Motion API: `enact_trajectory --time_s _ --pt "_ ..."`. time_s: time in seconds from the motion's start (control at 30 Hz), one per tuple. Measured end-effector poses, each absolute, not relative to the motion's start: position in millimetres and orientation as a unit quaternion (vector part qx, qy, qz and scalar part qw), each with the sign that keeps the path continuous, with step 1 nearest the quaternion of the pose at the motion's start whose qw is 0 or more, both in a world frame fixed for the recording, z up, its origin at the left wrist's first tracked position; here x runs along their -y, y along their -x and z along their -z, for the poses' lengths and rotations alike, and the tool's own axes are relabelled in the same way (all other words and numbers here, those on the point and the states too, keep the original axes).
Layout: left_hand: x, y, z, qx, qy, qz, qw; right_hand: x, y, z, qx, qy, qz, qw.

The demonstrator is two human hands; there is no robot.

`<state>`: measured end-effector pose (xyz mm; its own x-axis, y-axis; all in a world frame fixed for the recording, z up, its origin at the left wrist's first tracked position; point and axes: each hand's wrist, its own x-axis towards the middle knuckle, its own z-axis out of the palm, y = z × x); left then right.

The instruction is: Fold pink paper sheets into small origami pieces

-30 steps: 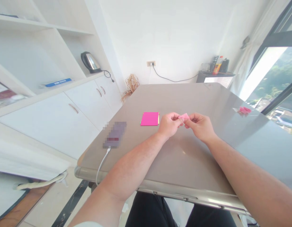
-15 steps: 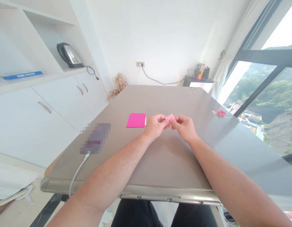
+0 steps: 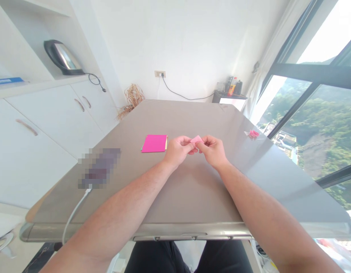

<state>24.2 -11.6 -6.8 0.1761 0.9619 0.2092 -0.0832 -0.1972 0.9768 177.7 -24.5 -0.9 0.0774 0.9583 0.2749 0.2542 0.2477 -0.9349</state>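
Left hand [image 3: 177,152] and right hand [image 3: 215,152] both pinch the small pale-pink pointed paper piece [image 3: 197,139] directly between them, equally near, its tip pointing away from the person.

Daylight from the right-hand window [image 3: 331,121] pales the tabletop [image 3: 277,170].

A pixelated dark object [image 3: 103,167] lies at the left of the grey-brown surface [image 3: 186,117], a white cable [image 3: 78,205] running from its near end over the edge. A black-and-silver kettle [image 3: 64,57] stands on a white shelf [image 3: 38,84]. Beyond are dried stalks [image 3: 133,98], a wall socket [image 3: 157,73] and a cabinet [image 3: 232,101] bearing an orange bottle [image 3: 232,88]; windows [image 3: 303,106] line the right.
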Motion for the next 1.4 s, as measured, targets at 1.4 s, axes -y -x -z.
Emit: enact_trajectory --time_s 1.4 --pt "10.1 -19.8 5.1 -0.398 -0.582 -0.522 0.481 24.2 -185.3 2.7 0.597 0.480 -0.380 0.518"
